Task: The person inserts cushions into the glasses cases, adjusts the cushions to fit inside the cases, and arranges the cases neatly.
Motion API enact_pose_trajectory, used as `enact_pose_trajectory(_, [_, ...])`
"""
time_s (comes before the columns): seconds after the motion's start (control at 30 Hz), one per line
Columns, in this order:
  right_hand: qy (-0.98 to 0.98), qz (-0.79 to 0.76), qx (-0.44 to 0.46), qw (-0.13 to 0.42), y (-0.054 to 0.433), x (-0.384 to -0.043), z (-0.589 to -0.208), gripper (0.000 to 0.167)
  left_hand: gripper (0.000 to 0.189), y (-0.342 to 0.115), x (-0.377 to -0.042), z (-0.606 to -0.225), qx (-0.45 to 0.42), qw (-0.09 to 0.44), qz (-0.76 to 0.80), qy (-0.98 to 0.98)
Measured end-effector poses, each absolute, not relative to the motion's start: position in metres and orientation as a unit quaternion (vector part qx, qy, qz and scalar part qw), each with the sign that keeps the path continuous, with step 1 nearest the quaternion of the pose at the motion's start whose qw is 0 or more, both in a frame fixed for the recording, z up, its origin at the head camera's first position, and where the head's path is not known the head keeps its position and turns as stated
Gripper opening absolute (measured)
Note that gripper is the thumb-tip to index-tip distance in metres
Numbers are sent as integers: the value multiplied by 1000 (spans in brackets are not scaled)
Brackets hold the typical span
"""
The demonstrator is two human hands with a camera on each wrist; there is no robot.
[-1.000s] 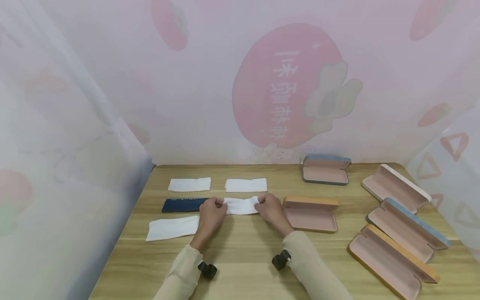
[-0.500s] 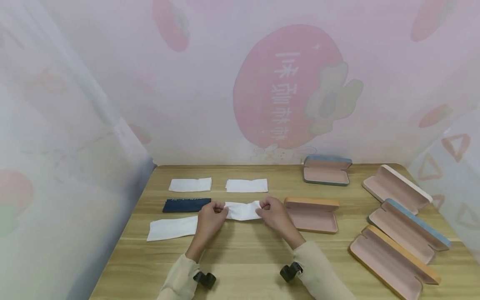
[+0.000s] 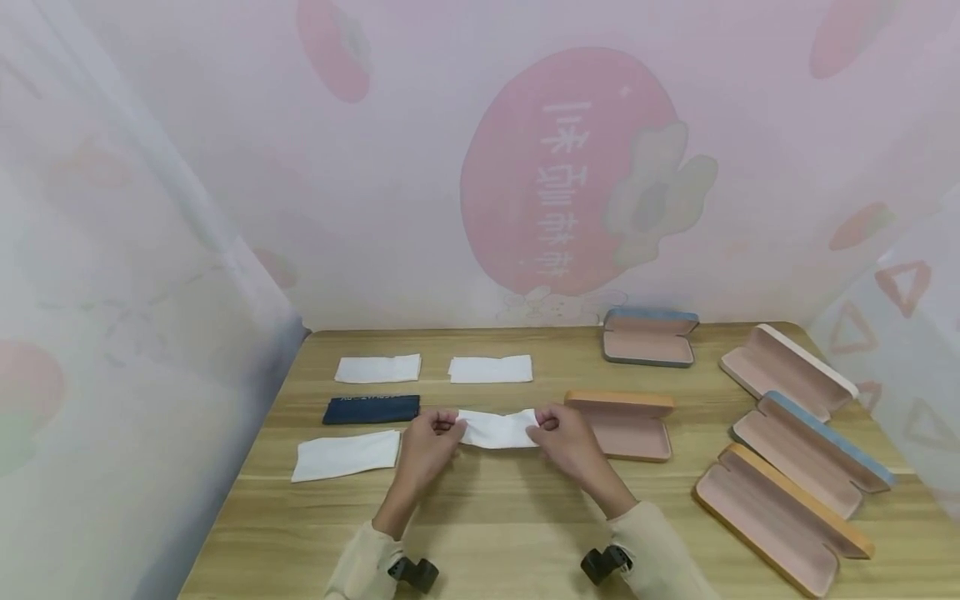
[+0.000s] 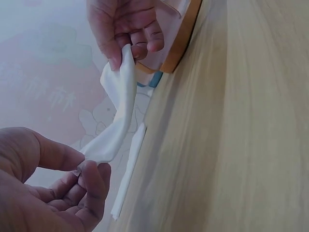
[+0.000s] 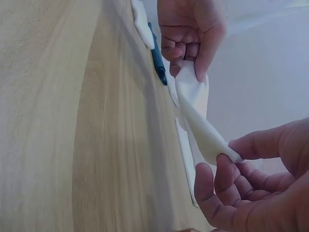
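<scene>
Broadly, pale pink wall behind and at both sides, printed with strawberries and a column of white characters. Wood-grain table runs up to it.

On the table's right side, three hinged cases lying askew, lids up, pink inside: one orange-edged case nearest me, one blue-edged case just beyond it, one white-edged case farther back. Two more face me squarely: an orange-lidded case, partly hidden by my right hand, and a blue-lidded case near the wall.

My left hand and right hand each pinch one end of a folded white cloth between thumb and fingers. It hangs between them, lifted off the table, sagging a little at its middle.

Left of it lie a near white cloth and a dark blue cloth with pale lettering along its far edge. Farther back, side by side and apart: a back-left white cloth and a back-middle white cloth.

Small black camera at my left cuff, its twin at my right.
</scene>
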State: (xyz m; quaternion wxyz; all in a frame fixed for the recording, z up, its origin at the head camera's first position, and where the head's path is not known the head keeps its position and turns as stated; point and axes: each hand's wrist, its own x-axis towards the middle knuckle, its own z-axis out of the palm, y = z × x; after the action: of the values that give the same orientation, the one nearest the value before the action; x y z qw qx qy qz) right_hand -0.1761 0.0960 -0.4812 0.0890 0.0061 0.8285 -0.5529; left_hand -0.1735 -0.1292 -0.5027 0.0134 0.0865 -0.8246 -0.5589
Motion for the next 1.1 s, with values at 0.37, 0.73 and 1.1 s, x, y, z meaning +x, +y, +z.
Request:
enact_pose_trajectory(0.37, [819, -567, 31, 82, 119, -167, -477, 19, 21, -116, -170, -499, 75, -7, -598, -798])
enact_pose_trajectory(0.73, [827, -555, 55, 78, 142, -157, -477, 22, 25, -93, -167, -503, 51, -37, -616, -785])
enact_pose_trajectory(1.1, [823, -562, 55, 60, 174, -152, -475, 25, 24, -61, -165, -503, 16, -53, -636, -770])
